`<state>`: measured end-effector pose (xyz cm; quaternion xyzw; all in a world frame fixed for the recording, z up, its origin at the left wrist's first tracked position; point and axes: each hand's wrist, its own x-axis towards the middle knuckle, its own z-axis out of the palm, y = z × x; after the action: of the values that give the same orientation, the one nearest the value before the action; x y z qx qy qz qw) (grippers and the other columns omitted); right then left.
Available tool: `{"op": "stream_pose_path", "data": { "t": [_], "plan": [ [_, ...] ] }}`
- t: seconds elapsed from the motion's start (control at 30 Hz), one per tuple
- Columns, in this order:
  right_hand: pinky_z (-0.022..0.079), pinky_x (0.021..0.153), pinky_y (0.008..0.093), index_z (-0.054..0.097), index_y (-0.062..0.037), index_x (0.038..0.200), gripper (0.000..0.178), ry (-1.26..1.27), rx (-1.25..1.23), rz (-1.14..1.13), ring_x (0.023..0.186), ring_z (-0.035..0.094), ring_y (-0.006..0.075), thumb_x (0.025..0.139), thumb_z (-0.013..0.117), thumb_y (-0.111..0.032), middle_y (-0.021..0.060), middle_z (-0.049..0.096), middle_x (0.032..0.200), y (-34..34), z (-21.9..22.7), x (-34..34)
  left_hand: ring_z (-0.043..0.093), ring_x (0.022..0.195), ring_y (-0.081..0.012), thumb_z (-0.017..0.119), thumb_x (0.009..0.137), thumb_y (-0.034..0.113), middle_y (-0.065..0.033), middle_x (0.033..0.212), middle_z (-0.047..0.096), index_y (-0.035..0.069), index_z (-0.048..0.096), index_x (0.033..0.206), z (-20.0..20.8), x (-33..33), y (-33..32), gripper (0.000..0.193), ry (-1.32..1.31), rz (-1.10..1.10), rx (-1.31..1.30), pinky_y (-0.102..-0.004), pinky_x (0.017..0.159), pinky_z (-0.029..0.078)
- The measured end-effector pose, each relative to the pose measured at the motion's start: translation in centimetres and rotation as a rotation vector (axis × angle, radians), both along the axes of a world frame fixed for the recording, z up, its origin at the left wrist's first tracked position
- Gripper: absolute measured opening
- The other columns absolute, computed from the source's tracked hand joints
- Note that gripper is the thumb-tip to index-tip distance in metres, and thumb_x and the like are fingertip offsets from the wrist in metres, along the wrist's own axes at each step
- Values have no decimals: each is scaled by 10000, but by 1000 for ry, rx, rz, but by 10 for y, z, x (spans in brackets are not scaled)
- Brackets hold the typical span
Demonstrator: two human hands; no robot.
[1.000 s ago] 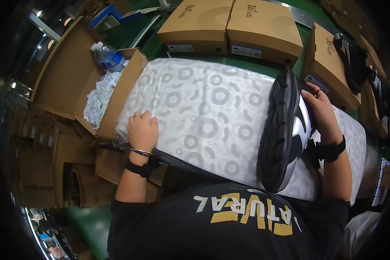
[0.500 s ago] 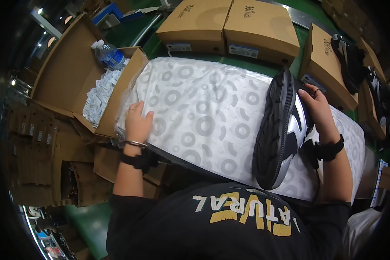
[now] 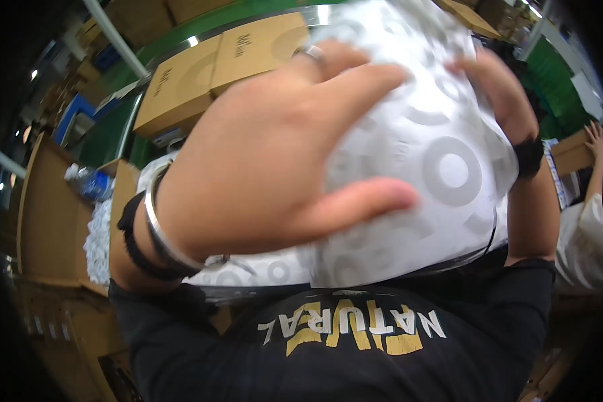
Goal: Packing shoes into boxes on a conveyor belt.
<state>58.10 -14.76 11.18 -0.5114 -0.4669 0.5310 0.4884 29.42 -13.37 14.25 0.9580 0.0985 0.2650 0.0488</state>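
The head view is bordered on the far left by an open cardboard box point(image 3: 47, 208) in which a blue-capped water bottle point(image 3: 90, 182) and crumpled white paper point(image 3: 99, 238) are seen. Behind it, a green surface point(image 3: 114, 134) is occupied by two closed brown shoe boxes point(image 3: 228, 67). Close to the lens, the left hand point(image 3: 275, 154) is spread and pressed flat on a sheet of white wrapping paper printed with grey rings point(image 3: 442, 167), which is raised before the chest. Its right edge is gripped by the right hand point(image 3: 496, 94), fingers curled over the top. At the far right, another person's raised hand point(image 3: 595, 137) and white sleeve point(image 3: 583, 241) are seen beside more green fittings point(image 3: 556, 74).
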Motion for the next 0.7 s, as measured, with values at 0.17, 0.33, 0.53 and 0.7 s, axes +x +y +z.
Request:
{"op": "stream_pose_path", "data": {
  "t": [0.17, 0.33, 0.53, 0.7],
  "plan": [
    [486, 678, 324, 463, 62, 1140, 504, -92, -290, -416, 777, 589, 214, 658, 606, 26, 118, 595, 880, -54, -129, 59, 462, 1073, -368, 584, 739, 480, -198, 1211, 456, 60, 464, 1200, -63, 52, 53, 635, 510, 4, -155, -405, 895, 371],
    [447, 786, 326, 206, 59, 1310, 839, -1056, -107, -473, 902, 568, 294, 626, 671, -74, 261, 508, 1069, -31, -102, 64, 269, 1209, -454, 483, 720, 598, -214, 1297, 375, 178, 438, 1251, -115, 65, 71, 679, 608, 52, 3, -570, 964, 162],
    [318, 968, 363, 107, 2, 1356, 1067, -829, 485, -862, 1195, 325, 395, 583, 782, -289, 323, 206, 1320, 108, -82, 106, 335, 1179, -414, 511, 704, 555, -171, 1266, 432, 190, 479, 1215, -118, 68, 59, 629, 558, 60, 58, -523, 950, 216],
    [433, 797, 285, 514, -4, 1026, 436, -152, 457, -507, 868, 535, 157, 694, 735, -180, 76, 566, 962, 138, -95, 119, 350, 1175, -389, 479, 714, 583, -149, 1275, 424, 200, 483, 1207, -123, 77, 59, 625, 606, 31, 39, -544, 954, 210]
  ]
}}
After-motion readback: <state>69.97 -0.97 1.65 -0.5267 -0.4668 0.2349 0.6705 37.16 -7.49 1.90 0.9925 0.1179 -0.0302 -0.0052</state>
